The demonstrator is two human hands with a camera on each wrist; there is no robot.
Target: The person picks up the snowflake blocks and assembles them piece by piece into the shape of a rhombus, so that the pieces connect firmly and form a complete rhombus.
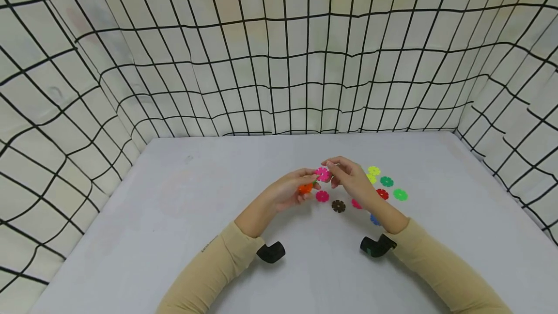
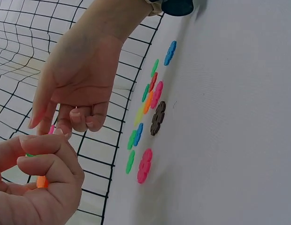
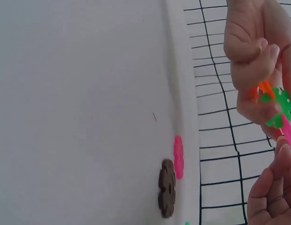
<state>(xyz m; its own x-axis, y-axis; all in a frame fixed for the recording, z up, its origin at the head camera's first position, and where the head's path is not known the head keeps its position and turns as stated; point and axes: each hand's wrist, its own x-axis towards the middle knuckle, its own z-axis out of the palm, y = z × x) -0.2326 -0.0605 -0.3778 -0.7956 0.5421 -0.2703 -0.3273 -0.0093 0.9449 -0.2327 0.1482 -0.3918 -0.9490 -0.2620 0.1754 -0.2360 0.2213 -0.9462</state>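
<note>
Above the table, my left hand (image 1: 285,192) grips an orange notched building disc (image 1: 305,188) and a green notched building disc (image 3: 283,107), which touch each other. A pink notched building disc (image 1: 322,174) meets the green one edge-on. My right hand (image 1: 352,178) pinches that pink disc between thumb and fingertips. Whether its slot is fully seated in the green one, I cannot tell. Curled fingers hide much of the orange disc. On the table below lie another pink disc (image 1: 322,196) and a brown disc (image 1: 338,206).
More loose discs lie under and beyond the right forearm, among them a red disc (image 1: 382,194), a teal disc (image 1: 386,181), a light green disc (image 1: 400,194) and a blue disc (image 1: 375,219). Black grid netting (image 1: 305,62) surrounds the white table (image 1: 152,217) at its back and sides.
</note>
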